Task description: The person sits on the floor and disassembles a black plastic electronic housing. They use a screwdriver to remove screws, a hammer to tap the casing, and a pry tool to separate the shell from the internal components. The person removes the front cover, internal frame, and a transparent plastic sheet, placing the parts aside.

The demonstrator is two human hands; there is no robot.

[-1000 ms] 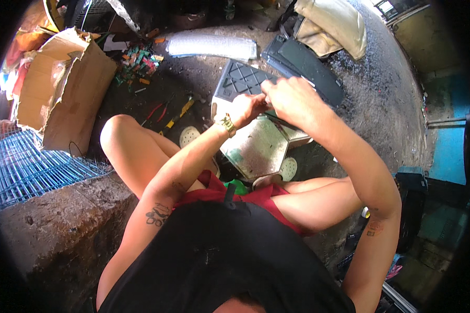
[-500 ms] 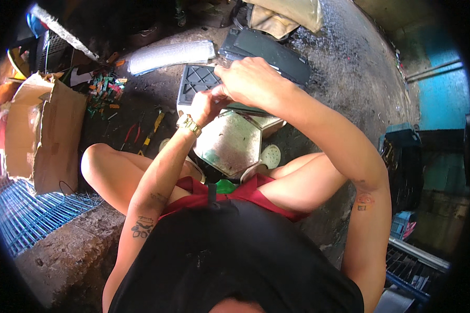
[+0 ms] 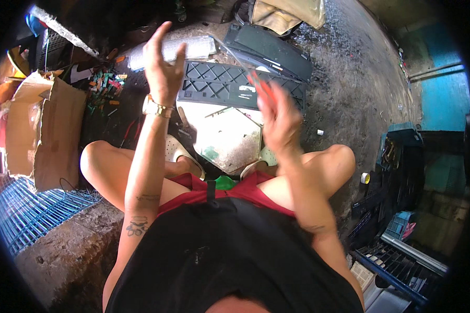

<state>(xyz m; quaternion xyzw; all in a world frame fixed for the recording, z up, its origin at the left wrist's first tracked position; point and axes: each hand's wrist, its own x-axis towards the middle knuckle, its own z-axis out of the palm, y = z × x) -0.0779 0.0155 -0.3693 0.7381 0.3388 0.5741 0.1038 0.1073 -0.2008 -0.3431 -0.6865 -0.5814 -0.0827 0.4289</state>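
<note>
My left hand is raised with its fingers spread, holding nothing, beside a pale translucent sheet. My right hand is closed on a red-handled tool, smeared by motion so its exact kind does not show. A thin grey streak runs up and left from near the tool; I cannot tell if it belongs to it. Beyond my hands a long black plastic panel with crossed ribs lies at the far end of a worn white hexagonal surface between my legs.
A torn cardboard box stands at left, near colourful scraps. Blue wire racking lies below it. More dark panels are stacked beyond the ribbed one. A tape roll and a dark crate are at right.
My hands have come apart: the left lifted away leftward and opened, the right drew back toward me with the red-handled tool. The ribbed panel now shows along its whole length.
</note>
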